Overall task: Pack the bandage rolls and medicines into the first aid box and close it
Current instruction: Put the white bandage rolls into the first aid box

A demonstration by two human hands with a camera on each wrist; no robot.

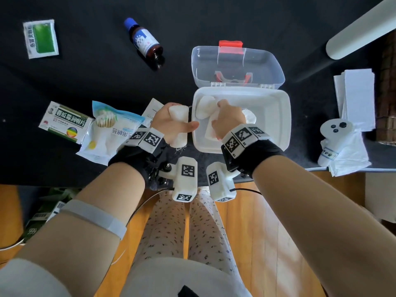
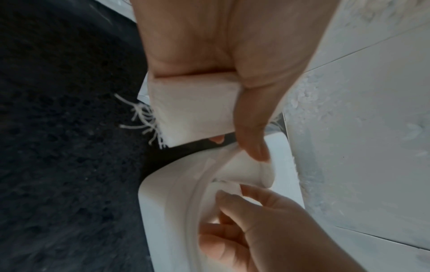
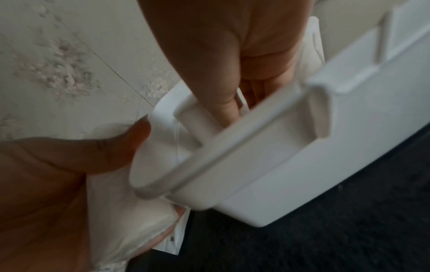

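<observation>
Meanwhile, fingers of the left hand [image 1: 171,123] curl round a bandage roll [image 1: 179,125], thumb laid across it toward the frame's right; grip looks firm, presumably to keep the loose gauze from unwinding. Roll sits just left of centre in the head view, just outside the left wall of the first aid box [image 1: 276,116], apparently queued for packing. Its long axis runs from upper centre down toward the viewer, frayed threads trailing at the lower end.

Right hand [image 1: 228,118] reaches down inside the box, fingers bent onto white packing; whether they pinch it or only press it down, can't tell. Two more white rolls [image 1: 204,107] lie in the box's upper-left corner.

Box's long axis runs left-right across the frame; clear lid [image 1: 237,65] is hinged open at top, red latch [image 1: 230,45] pointing away.

Still unpacked on the black cloth [image 1: 96,67]: brown bottle [image 1: 145,42] at upper centre, blue cap to upper left; green sachet [image 1: 40,38] at upper left; medicine carton [image 1: 65,122] and swab pkt [image 1: 111,129] at mid-left.
</observation>
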